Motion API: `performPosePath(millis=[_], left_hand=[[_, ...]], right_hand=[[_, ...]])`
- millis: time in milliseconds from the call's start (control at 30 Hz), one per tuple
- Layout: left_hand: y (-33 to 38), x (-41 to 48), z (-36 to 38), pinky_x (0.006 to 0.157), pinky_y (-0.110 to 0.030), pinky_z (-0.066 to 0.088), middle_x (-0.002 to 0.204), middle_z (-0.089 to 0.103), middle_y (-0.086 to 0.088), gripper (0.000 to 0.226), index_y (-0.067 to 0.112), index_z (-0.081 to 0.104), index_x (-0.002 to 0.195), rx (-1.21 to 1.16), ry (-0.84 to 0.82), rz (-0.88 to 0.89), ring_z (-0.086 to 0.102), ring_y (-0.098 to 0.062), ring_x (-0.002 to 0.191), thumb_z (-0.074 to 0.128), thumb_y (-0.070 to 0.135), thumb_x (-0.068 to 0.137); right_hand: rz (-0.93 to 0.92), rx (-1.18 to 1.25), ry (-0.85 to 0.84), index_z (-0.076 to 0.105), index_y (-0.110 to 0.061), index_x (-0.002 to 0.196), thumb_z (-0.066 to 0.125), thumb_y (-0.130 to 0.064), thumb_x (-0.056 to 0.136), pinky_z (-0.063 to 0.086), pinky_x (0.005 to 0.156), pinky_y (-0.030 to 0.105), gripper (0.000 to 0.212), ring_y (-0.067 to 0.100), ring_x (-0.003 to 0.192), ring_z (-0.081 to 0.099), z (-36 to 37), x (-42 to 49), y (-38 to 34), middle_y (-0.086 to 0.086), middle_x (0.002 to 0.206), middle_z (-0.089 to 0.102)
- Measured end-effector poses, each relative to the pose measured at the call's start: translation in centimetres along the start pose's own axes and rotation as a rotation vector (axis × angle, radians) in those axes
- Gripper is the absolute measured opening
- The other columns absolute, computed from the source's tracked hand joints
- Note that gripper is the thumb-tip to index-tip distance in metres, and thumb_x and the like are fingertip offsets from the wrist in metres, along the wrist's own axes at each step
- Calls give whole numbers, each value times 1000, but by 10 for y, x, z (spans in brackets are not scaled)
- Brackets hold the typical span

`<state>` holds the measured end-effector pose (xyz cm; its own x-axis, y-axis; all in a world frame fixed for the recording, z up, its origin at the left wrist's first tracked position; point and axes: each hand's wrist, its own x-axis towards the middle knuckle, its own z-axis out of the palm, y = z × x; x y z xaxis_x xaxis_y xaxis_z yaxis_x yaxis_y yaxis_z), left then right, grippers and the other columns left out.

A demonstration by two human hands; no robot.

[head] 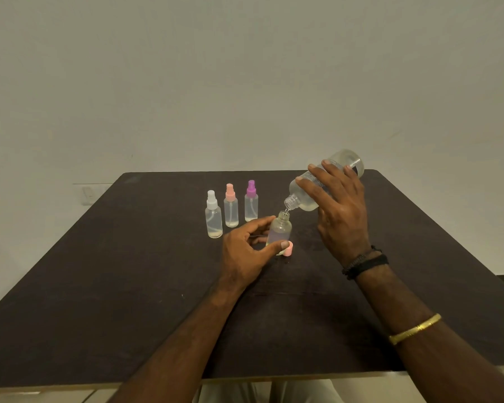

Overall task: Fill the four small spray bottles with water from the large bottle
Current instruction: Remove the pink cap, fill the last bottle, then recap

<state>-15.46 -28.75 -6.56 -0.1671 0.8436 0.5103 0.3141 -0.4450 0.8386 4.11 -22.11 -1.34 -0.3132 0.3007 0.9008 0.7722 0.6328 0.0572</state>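
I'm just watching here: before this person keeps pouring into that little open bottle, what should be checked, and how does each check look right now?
1. Large bottle gripped by the right hand: ok.
2. Its mouth directly above the open small bottle neck: ok, a thin stream runs between them.
3. Small bottle upright and steadied by the left hand: ok.
4. Water level in the small bottle below the neck: cannot tell, the plastic is frosted.
5. Its pink spray cap off and clear of the stream: ok, it lies at the bottle's base.
6. Three capped spray bottles clear of the pour: ok.
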Motion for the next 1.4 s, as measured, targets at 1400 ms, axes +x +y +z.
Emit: performPosePath(millis=[1400], left_hand=[[-1,1,1,88,-22,60,120,74,5,60,12,70,129,22,12,-4,71,-1,105,91,26,75]], right_hand=[[-53,-31,-6,65,-16,135,63,19,81,21,125,52,64,33,145,43,-1,-2,1,13,148,56]])
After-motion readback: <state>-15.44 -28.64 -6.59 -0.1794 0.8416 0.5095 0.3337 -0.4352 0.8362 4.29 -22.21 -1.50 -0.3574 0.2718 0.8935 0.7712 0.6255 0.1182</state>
